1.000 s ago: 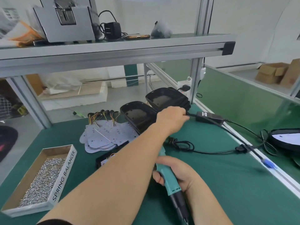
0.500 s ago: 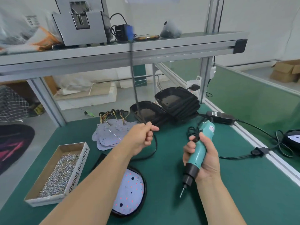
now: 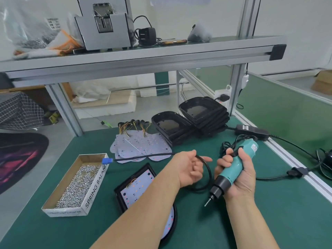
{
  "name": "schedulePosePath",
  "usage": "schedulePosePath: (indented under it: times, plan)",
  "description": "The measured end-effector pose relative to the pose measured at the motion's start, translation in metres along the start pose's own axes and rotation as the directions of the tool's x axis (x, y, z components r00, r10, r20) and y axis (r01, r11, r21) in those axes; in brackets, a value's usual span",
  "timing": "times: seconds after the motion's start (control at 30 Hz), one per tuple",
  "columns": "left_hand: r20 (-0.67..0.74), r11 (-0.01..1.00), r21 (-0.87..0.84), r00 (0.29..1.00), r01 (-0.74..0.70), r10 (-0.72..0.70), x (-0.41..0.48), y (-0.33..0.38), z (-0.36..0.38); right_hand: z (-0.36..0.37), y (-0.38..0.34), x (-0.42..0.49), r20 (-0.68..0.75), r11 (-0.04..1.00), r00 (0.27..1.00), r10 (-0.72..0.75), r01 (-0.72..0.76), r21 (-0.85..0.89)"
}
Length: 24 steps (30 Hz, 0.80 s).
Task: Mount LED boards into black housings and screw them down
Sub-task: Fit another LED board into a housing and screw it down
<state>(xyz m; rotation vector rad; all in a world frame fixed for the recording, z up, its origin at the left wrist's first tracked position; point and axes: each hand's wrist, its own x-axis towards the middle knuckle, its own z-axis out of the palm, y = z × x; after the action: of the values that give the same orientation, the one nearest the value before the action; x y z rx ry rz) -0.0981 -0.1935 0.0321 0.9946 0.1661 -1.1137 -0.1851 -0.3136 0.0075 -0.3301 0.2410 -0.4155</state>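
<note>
My right hand (image 3: 239, 177) grips a teal electric screwdriver (image 3: 233, 169), bit pointing down and left above the green mat. My left hand (image 3: 188, 168) is just left of it, fingers curled round a black cable (image 3: 209, 174) that loops under the hand. The cable's blue plug (image 3: 105, 161) hangs over the screw box. A black housing with a white LED board (image 3: 136, 187) in it lies partly under my left forearm. Loose LED boards (image 3: 140, 147) with coloured wires sit behind it. Two stacks of empty black housings (image 3: 171, 127) (image 3: 203, 112) stand at the back.
A cardboard box of screws (image 3: 77, 182) sits at the left on the mat. A black power adapter (image 3: 251, 131) and its cords run along the right rail (image 3: 294, 169). An aluminium shelf (image 3: 136, 58) spans overhead with a metal device and a charger.
My left hand drew the black cable down and left; its blue plug went from shelf height to over the screw box. The screwdriver in my right hand tilted slightly.
</note>
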Motion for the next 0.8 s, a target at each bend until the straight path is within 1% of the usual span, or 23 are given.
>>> schedulePosePath:
  times: [0.07,0.13,0.17,0.2,0.23,0.27,0.3,0.33,0.37,0.4,0.43,0.47,0.5,0.57,0.63,0.67,0.73,0.8]
  plan:
    - [0.007,0.990,0.124,0.998,0.063,-0.064,-0.001,0.000,-0.001,0.001,0.000,0.000,0.000,1.000,1.000,-0.014,0.014,0.024]
    - [0.011,0.978,0.189,0.995,0.093,-0.097,-0.002,-0.002,0.002,0.003,0.000,0.000,-0.003,0.998,1.000,-0.027,0.028,0.060]
    - [-0.001,0.974,0.208,0.996,0.087,-0.089,-0.003,-0.004,0.005,0.003,0.000,0.001,-0.007,0.997,1.000,-0.027,0.028,0.068]
    - [-0.034,0.964,0.259,0.998,0.055,-0.048,-0.001,-0.007,0.009,0.003,0.000,0.001,-0.013,0.998,1.000,-0.020,0.021,0.067]
    - [-0.084,0.935,0.355,0.996,-0.001,0.033,0.002,-0.010,0.013,0.003,0.000,0.001,-0.018,0.998,1.000,-0.008,0.009,0.055]
    - [-0.135,0.870,0.489,0.980,-0.063,0.147,0.004,-0.013,0.016,0.002,0.000,0.002,-0.022,0.999,1.000,0.005,-0.005,0.035]
    - [-0.167,0.771,0.627,0.948,-0.110,0.271,0.006,-0.014,0.019,0.001,0.000,0.002,-0.026,1.000,1.000,0.015,-0.015,0.013]
    - [-0.170,0.641,0.757,0.909,-0.127,0.381,0.008,-0.014,0.020,0.000,0.001,0.003,-0.031,1.000,0.999,0.024,-0.024,-0.004]
    - [-0.143,0.488,0.865,0.874,-0.118,0.464,0.010,-0.013,0.021,0.000,0.003,0.003,-0.034,0.999,0.999,0.031,-0.032,-0.012]
    - [-0.108,0.354,0.930,0.851,-0.096,0.514,0.013,-0.013,0.020,0.000,0.005,0.003,-0.032,0.999,0.999,0.040,-0.040,-0.013]
    - [-0.091,0.274,0.959,0.836,-0.073,0.541,0.015,-0.014,0.020,0.000,0.007,0.004,-0.027,0.999,0.998,0.048,-0.048,-0.012]
    - [-0.104,0.264,0.963,0.829,-0.053,0.549,0.018,-0.015,0.020,0.001,0.009,0.004,-0.024,0.998,0.998,0.057,-0.057,-0.009]
    - [-0.133,0.299,0.954,0.833,-0.040,0.537,0.022,-0.017,0.021,0.001,0.010,0.004,-0.021,0.998,0.998,0.064,-0.064,-0.003]
    - [-0.178,0.421,0.906,0.867,-0.040,0.465,0.028,-0.022,0.021,0.000,0.009,0.004,-0.020,0.998,0.997,0.069,-0.069,0.008]
    - [-0.201,0.561,0.827,0.908,-0.044,0.367,0.031,-0.025,0.019,-0.001,0.006,0.005,-0.028,0.998,0.998,0.059,-0.059,0.018]
    - [-0.206,0.614,0.788,0.925,-0.036,0.318,0.031,-0.024,0.016,-0.001,0.005,0.006,-0.037,0.998,0.998,0.052,-0.051,0.022]
    - [-0.201,0.685,0.728,0.950,-0.019,0.240,0.030,-0.023,0.013,-0.001,0.002,0.006,-0.050,0.999,0.998,0.039,-0.037,0.037]
    - [-0.203,0.731,0.682,0.959,-0.006,0.198,0.028,-0.023,0.015,-0.001,0.001,0.007,-0.050,0.998,0.998,0.040,-0.038,0.055]
